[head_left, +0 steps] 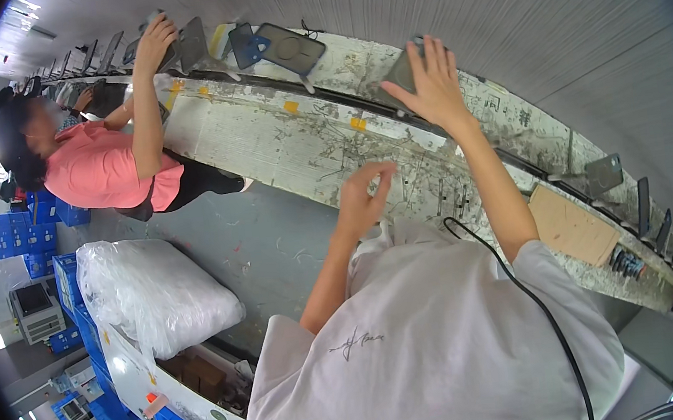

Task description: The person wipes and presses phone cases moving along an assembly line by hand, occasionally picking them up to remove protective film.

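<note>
My right hand [437, 88] reaches to the far side of the long worn bench. Its fingers are stretched and spread, with the thumb out to the left. It lies against a dark phone case [401, 74], partly hidden behind the fingers. My left hand [362, 200] hovers over the bench's near edge, fingers curled toward the thumb; whether anything small is pinched there is hidden. Left of the right hand, a dark case with a ring on its back [291, 46] leans at the bench's far side, beside a smaller blue-and-dark case [246, 46].
A dark groove [339, 94] runs along the bench [260, 135]. At right are a brown board [574, 227] and several upright cases [604, 175]. A co-worker in pink [108, 166] handles a case at left. Behind stand a plastic-wrapped bundle [153, 291] and blue boxes [20, 234].
</note>
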A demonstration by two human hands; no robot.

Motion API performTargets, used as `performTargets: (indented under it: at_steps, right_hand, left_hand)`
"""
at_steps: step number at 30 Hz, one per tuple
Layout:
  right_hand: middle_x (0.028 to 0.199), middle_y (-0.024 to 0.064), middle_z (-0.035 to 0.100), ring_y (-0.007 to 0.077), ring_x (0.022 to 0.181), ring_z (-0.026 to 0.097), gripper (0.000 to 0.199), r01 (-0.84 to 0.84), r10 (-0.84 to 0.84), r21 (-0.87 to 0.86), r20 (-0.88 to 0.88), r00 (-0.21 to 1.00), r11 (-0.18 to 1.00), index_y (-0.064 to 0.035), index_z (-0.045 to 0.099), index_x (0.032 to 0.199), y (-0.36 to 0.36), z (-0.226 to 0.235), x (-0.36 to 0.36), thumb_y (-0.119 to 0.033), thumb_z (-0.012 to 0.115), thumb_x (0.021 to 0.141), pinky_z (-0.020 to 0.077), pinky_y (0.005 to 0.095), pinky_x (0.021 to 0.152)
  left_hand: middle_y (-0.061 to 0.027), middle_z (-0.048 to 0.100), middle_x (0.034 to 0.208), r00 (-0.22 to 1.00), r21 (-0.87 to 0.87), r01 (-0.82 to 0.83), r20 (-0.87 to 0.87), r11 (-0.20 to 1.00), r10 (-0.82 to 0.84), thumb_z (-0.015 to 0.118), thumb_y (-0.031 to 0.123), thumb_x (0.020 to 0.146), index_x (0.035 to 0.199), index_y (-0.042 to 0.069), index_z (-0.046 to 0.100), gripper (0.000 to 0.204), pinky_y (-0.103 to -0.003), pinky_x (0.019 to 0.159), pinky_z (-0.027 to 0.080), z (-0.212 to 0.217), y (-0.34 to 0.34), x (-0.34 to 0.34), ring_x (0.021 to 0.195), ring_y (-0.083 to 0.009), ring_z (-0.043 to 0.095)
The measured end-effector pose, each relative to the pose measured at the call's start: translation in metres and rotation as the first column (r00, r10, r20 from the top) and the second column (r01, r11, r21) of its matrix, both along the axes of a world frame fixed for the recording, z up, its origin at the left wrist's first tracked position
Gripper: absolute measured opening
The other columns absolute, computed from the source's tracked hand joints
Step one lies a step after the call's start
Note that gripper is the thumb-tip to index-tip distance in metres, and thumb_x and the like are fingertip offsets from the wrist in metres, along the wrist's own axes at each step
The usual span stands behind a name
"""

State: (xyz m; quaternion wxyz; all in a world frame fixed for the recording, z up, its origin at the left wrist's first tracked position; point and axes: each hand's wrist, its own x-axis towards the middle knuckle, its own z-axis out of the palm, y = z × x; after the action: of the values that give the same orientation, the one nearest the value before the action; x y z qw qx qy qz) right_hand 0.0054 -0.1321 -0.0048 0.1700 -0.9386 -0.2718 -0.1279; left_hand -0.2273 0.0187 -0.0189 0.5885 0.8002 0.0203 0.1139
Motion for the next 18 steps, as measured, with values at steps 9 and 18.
performTargets:
  at_steps: [9,18]
  right_hand:
    - [0.180,0.0370,0.024,0.0535,0.169,0.019,0.103,0.149,-0.150,-0.049,-0.028,0.988,0.988,0.0005,0.038,0.172,-0.138,0.001,-0.034,-0.070,0.068,0.103,0.0140,0.0636,0.137]
    - [0.181,0.0307,0.028,0.0477,0.173,0.011,0.102,0.280,-0.272,0.034,-0.150,0.951,0.959,-0.0052,0.029,0.178,-0.204,0.051,-0.062,-0.066,0.067,0.105,0.0088,0.0605,0.139]
  left_hand:
    - [-0.0304,0.057,0.160,0.826,0.574,-0.544,0.496,0.612,0.269,0.085,0.061,0.092,0.152,-0.008,0.061,0.095,-0.059,0.131,0.032,0.024,0.034,0.192,0.157,-0.0442,0.047]
    - [-0.0381,0.037,0.174,0.966,0.651,-0.232,0.242,0.723,0.092,0.074,0.087,0.084,0.161,-0.020,0.042,0.136,-0.064,0.137,0.008,0.010,-0.092,0.192,0.168,-0.0486,0.028]
